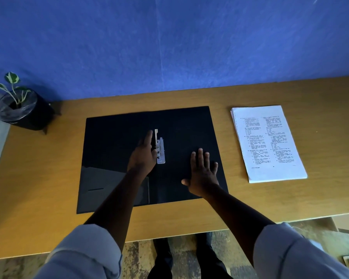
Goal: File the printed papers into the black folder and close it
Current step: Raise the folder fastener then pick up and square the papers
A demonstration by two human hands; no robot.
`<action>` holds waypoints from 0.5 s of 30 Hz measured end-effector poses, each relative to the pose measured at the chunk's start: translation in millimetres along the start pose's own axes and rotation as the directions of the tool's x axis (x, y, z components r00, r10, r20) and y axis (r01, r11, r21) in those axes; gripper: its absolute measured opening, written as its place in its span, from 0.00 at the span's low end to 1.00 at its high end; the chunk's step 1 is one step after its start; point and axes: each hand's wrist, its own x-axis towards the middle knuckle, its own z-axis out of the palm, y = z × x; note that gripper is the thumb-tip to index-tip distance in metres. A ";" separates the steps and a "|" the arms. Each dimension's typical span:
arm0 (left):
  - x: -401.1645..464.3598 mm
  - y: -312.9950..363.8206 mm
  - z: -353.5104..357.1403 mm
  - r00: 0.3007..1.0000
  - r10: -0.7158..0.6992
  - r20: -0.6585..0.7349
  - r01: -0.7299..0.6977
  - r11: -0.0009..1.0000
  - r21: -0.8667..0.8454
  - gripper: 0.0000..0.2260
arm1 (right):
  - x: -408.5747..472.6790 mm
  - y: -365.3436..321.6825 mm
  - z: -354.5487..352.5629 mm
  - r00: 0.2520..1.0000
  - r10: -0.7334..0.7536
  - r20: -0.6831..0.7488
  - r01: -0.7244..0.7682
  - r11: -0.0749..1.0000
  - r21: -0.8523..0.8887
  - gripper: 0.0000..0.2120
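1. Black folder [117, 158] lies open and flat at the centre of the frame on a wooden desk [38, 198], backed by a blue wall [169, 41].
2. Upper left: a potted plant [18, 105] stands at the desk's far corner.
3. Left hand [142, 156] rests at the metal clip [160, 151] on the folder's spine; I cannot tell whether its fingers grip the clip.
4. Right hand [203, 174] lies flat on the folder's right leaf, fingers spread, holding nothing.
5. Right of the folder, apart from it, sit the printed papers [268, 143].
6. Bottom edge: patterned floor [137, 256] below the desk.
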 end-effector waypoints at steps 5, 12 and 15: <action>-15.6 19.6 16.3 0.973 0.150 -0.178 -0.136 0.987 0.085 0.31 | -0.3 6.4 -1.7 0.997 -0.023 -0.072 0.026 0.999 0.045 0.49; -21.7 55.5 48.2 0.970 0.218 -0.107 -0.214 0.976 0.044 0.29 | -0.5 35.3 -16.1 0.982 -0.045 -0.182 0.063 0.994 0.094 0.45; -20.4 76.0 58.0 0.959 0.264 -0.107 -0.261 0.964 0.044 0.28 | 0.7 57.1 -27.1 0.978 -0.007 -0.208 0.030 0.994 0.110 0.44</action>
